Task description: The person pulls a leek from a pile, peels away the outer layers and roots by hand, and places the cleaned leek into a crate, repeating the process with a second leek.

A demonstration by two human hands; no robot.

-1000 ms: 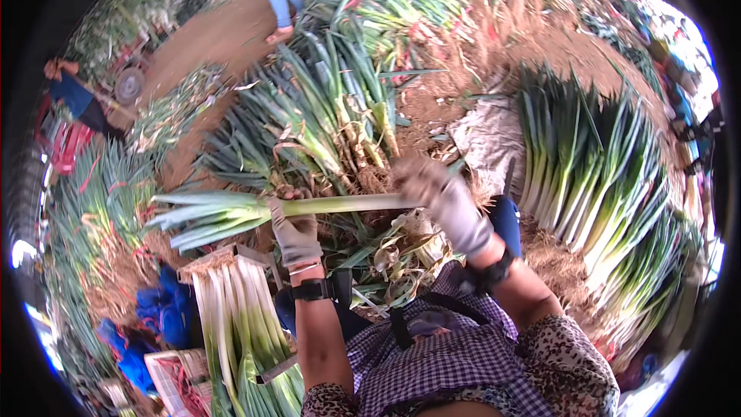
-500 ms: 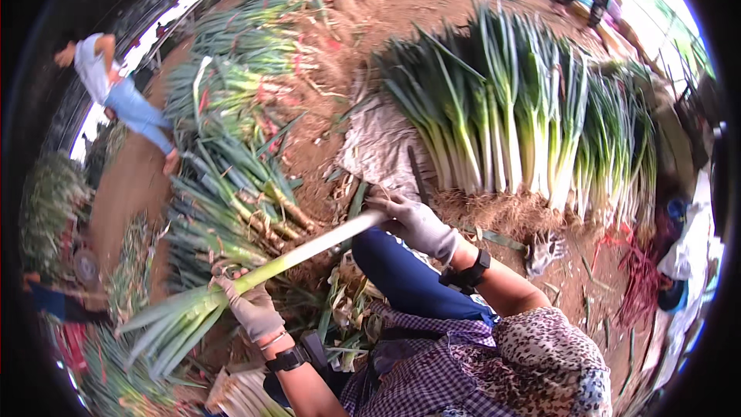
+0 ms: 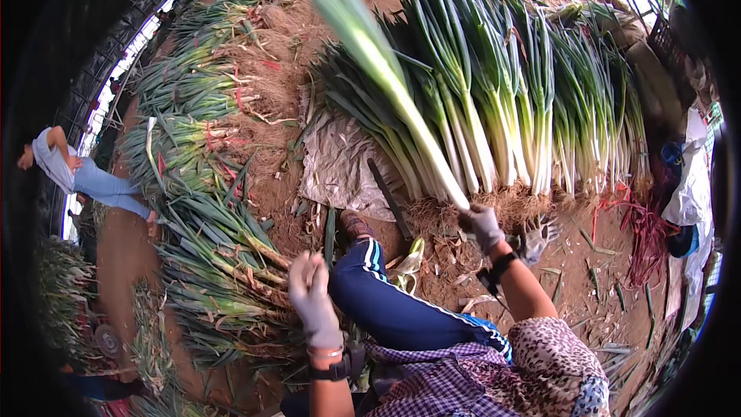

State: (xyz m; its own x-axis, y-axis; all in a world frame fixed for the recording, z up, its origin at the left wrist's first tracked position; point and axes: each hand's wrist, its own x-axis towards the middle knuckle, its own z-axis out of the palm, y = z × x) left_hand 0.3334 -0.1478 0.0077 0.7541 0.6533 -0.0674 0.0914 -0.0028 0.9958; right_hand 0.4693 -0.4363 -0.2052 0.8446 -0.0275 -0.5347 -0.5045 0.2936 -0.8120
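Note:
A long leek [image 3: 407, 102] slants across the middle, its white root end low at the right and its blurred green leaves up toward the top edge. My right hand [image 3: 484, 228], in a pale work glove, is closed round the white end. Over the ground at the left, my gloved left hand [image 3: 311, 282] is raised with nothing in it, its fingers blurred but apart. It is nearest to a heap of untrimmed leeks [image 3: 224, 262] with brownish stalks. Behind the held leek lies a thick row of cleaned leeks [image 3: 494, 108], roots toward me.
A pale cloth [image 3: 340, 154] lies on the soil, with a dark flat strip [image 3: 390, 199] on it. An empty glove [image 3: 538, 239] and red ties [image 3: 648, 235] are at the right. Bundled leeks [image 3: 189, 135] line the left, where a person [image 3: 85, 170] stands.
My right hand has swung the leek from low left to up over the row, leaves pointing away. My left hand has let go of its leafy part. The view has shifted.

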